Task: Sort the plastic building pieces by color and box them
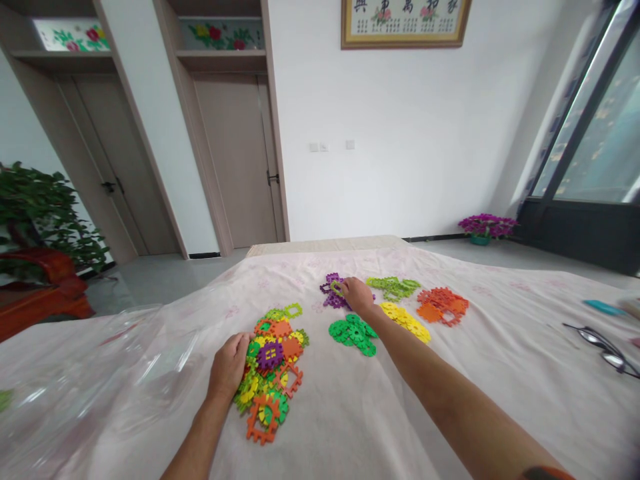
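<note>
My right hand pinches a light green square-frame building piece over a pile of purple building pieces. My left hand rests against the left side of a mixed heap of toothed plastic building pieces in orange, yellow, green and purple. Its fingers are curled, and whatever may be in them is hidden. On top of that heap lies a purple window piece. Green round pieces lie just below my right hand, beside yellow round pieces partly behind the forearm.
Light green pieces and orange pieces lie in separate piles at the right. Clear plastic packaging spreads over the cloth on the left. Eyeglasses and a blue object lie far right.
</note>
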### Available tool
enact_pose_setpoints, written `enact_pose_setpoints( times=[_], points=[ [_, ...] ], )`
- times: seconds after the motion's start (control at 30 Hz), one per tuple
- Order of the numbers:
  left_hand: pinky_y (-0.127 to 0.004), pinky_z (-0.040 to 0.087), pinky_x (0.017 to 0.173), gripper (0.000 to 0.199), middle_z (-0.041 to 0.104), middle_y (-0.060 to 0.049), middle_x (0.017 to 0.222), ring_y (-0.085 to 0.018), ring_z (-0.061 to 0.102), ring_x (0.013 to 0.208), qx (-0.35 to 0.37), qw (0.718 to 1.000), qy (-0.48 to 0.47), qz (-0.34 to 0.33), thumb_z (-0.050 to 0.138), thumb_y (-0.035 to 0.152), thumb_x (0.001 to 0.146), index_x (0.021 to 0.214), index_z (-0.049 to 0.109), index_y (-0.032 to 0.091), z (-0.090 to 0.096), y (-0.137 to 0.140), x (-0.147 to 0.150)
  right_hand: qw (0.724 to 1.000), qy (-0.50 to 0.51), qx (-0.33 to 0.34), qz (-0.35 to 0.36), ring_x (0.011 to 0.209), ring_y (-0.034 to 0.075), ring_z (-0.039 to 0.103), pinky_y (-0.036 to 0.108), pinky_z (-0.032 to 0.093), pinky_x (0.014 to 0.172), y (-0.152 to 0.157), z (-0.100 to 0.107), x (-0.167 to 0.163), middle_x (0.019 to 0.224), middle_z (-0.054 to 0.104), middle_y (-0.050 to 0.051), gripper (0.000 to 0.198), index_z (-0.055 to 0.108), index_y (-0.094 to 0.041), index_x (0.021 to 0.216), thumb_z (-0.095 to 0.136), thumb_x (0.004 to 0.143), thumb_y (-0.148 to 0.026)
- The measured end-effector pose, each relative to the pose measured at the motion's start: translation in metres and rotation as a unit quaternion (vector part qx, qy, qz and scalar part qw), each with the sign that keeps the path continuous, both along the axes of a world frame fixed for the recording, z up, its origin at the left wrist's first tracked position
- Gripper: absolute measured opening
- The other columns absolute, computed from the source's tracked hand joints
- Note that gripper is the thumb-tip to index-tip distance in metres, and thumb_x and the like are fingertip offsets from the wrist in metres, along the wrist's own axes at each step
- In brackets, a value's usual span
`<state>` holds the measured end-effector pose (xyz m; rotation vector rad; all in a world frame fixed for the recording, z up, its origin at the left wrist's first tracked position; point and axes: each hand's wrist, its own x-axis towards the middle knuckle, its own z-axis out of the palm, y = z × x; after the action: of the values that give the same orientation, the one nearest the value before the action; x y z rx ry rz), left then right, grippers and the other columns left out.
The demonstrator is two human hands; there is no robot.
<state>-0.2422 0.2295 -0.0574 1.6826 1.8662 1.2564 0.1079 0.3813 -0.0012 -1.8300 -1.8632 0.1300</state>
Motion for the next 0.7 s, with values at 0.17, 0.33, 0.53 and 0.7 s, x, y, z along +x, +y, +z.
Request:
enact_pose_setpoints(
  times=[0.17,0.33,0.53,0.7],
  points=[
    [-0.031,0.046,0.097,0.044,0.073,-0.007,0.117,-0.023,0.066,0.107,-0.004,1.000,0.000,0.002,0.040,0.049,0.094,0.105,0.073,0.022,0.001,-0.001,0.001,0.991,0.110,-0.002,-0.076,0.079,0.019,0.069,0.022,0.046,0.067,0.008,0.002,0.042,0.080,0.074,0.010,0.032,0.070,-0.013,0.085,0.045,0.096,-0.030],
    [-0.030,0.047,0.095,0.042,0.073,-0.006,0.116,-0.022,0.067,0.107,-0.002,1.000,0.007,0.001,0.041,0.047,0.093,0.104,0.073,0.022,0.002,-0.001,0.001,0.976,0.196,-0.039,-0.088,0.052,0.014,0.064,0.023,0.051,0.054,0.007,-0.005,0.073,0.062,0.069,0.005,0.025,0.066,-0.013,0.075,0.051,0.094,-0.021],
    [-0.029,0.047,0.094,0.041,0.074,-0.006,0.116,-0.022,0.067,0.106,0.001,1.000,0.010,0.004,0.042,0.047,0.093,0.104,0.073,0.022,0.001,0.000,0.001,0.984,0.157,-0.057,-0.062,0.061,0.013,0.066,0.023,0.051,0.059,0.004,-0.002,0.078,0.070,0.070,0.004,0.027,0.066,-0.013,0.077,0.053,0.098,-0.026],
    [-0.030,0.048,0.094,0.043,0.074,-0.006,0.115,-0.022,0.067,0.107,0.001,1.000,0.010,0.007,0.041,0.048,0.093,0.103,0.073,0.022,0.000,0.001,0.000,0.997,0.049,-0.019,-0.064,0.094,0.025,0.069,0.028,0.046,0.076,0.005,0.012,0.074,0.092,0.073,0.016,0.021,0.069,-0.012,0.080,0.057,0.091,-0.027]
  ],
)
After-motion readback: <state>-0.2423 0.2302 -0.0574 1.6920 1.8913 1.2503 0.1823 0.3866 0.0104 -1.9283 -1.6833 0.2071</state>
